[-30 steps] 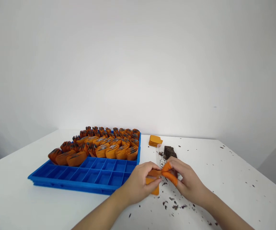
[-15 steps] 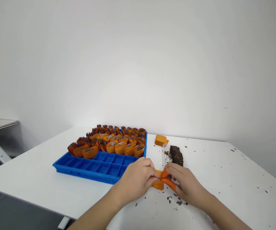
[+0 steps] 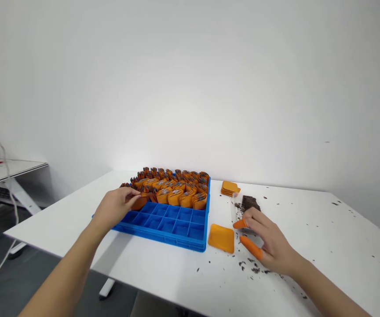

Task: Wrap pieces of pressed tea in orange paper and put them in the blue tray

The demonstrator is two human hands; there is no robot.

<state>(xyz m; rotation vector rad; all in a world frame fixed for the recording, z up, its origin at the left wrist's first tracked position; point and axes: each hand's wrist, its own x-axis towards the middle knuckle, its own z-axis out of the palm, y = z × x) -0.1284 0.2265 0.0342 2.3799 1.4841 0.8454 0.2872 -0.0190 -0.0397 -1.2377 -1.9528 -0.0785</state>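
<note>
Starting far left, a white cable (image 3: 4, 154) hangs in front of a side table (image 3: 21, 167), nothing to do with the handwork. Then comes the left hand (image 3: 112, 206), thumb and fingertips pressed together, pinching what looks like a slim orange packet (image 3: 146, 195) over the near-left part of the blue compartment tray (image 3: 185, 242) — can't tell if it's touching the filled orange packets (image 3: 180, 199) packed beside it. For a tidy job here, I'd keep the pinch light and near one edge, line the packet up with its neighbours, and let the wrist stay high so it doesn't snag them. Right of the tray, an orange square pad (image 3: 221, 238) lies flat on the white table (image 3: 183, 275), with a small stack of orange cards (image 3: 230, 188) farther back. The dark brown block (image 3: 250, 202) looks crumbly, so I'd go easy on it. The right hand (image 3: 274, 244) hovers near it, thumb and forefinger in orange finger cots (image 3: 252, 248), spread apart with nothing between them; brown flakes (image 3: 255, 270) lie around. Brands or labels? Can't make out any writing anywhere.
</note>
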